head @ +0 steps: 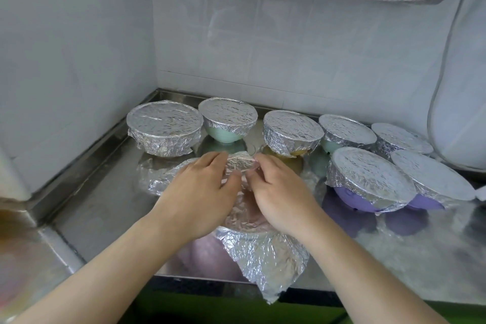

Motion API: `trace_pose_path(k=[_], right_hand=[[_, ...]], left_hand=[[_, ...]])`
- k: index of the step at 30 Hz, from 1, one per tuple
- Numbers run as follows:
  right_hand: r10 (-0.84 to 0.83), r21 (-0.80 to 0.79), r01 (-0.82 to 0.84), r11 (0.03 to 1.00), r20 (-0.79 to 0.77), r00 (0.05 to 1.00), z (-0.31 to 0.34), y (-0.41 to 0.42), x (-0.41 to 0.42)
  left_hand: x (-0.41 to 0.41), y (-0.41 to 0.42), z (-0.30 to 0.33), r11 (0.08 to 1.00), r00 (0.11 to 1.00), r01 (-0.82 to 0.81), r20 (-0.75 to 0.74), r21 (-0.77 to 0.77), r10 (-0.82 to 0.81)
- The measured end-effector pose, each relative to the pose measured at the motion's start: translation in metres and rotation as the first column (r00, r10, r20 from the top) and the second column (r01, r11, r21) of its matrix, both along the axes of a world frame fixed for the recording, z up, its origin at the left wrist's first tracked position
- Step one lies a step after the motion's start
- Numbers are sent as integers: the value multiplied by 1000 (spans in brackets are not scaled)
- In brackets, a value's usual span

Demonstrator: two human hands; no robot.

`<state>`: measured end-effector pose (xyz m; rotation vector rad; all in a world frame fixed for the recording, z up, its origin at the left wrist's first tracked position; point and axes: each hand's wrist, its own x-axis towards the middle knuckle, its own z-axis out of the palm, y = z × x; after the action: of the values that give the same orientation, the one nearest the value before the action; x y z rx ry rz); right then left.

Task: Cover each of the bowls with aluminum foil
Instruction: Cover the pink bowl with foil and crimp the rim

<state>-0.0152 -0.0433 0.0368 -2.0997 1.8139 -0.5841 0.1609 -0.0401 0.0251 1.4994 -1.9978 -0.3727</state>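
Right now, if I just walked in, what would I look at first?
Probably the two hands in the middle, the left hand and the right hand, pinching crinkly foil sheet over a bowl near the counter's front edge. Next, the shiny foil-covered bowls lined up behind and to the right on the steel counter, with mint and purple sides peeking out.

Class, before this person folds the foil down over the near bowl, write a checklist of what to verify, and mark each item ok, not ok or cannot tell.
1. Foil sheet lies over the near bowl: ok.
2. Left hand and right hand both pinch the foil's far edge: ok.
3. Foil pressed down all around the rim: not ok; the near flap hangs loose over the counter edge.
4. Far side of the rim covered: cannot tell, hands hide it.
5. Seven other bowls, such as the purple bowl, already covered: ok.
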Motion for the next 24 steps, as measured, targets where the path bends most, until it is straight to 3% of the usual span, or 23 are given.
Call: trace_pose_path(k=[4, 7, 11, 16, 19, 24], right_hand=[[58, 40, -58, 998, 14, 998, 5, -3, -8], [73, 51, -74, 996, 14, 997, 7, -6, -11], [77, -51, -82, 995, -79, 994, 8, -4, -6], [126, -16, -128, 992, -95, 987, 10, -11, 4], [165, 49, -162, 986, -53, 985, 17, -17, -1], [206, 48, -205, 978, -23, 978, 19, -18, -7]], left_hand=[[2, -2, -3, 996, 974, 52, 218, 77, -68], [-4, 5, -3, 998, 995, 18, 100, 63, -24], [-8, 10, -3, 1000, 989, -26, 147, 1, 25], [-6, 8, -2, 984, 974, -1, 222, 178, -40], [-1, 2, -4, 998, 982, 46, 182, 32, -51], [-3, -1, -9, 998, 994, 69, 82, -7, -68]])
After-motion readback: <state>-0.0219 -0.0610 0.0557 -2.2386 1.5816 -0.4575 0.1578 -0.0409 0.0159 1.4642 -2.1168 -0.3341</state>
